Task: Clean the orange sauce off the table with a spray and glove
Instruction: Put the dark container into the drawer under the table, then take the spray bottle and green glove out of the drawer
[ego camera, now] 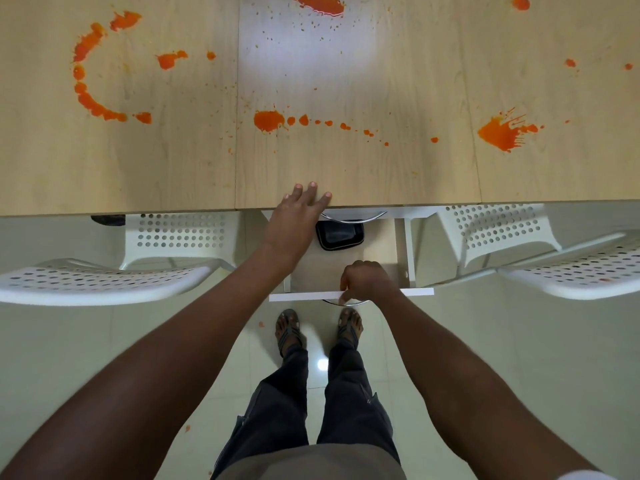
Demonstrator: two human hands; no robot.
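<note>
The cleaning itself has not begun, judging by the desk (346, 174): its pale wood-grain top is marked all over with orange sauce (268, 120), none of it smeared or wiped. A curved trail of blobs sits at the far left, a round splat with a dotted line of drips runs across the middle, a spiky burst lies to the right, a larger pool lies at the far edge, and small spots dot the far right corner. Neither a spray bottle nor a glove can be seen anywhere, so fetching them appears to be the step in hand. The person stands at the near edge with a drawer (346, 271) pulled out below the desk top. The right hand (367, 282) is curled over the drawer's white front edge, fingers hooked on it near the metal handle. The left hand (304, 209) lies flat, fingers straight and spread, pressing on the desk's near edge and holding nothing. Inside the drawer a dark, squarish object (340, 237) shows, too unclear to identify. White perforated chairs (104, 282) stand on either side. Everything remains: finding the tools, spraying, wiping every patch.
</note>
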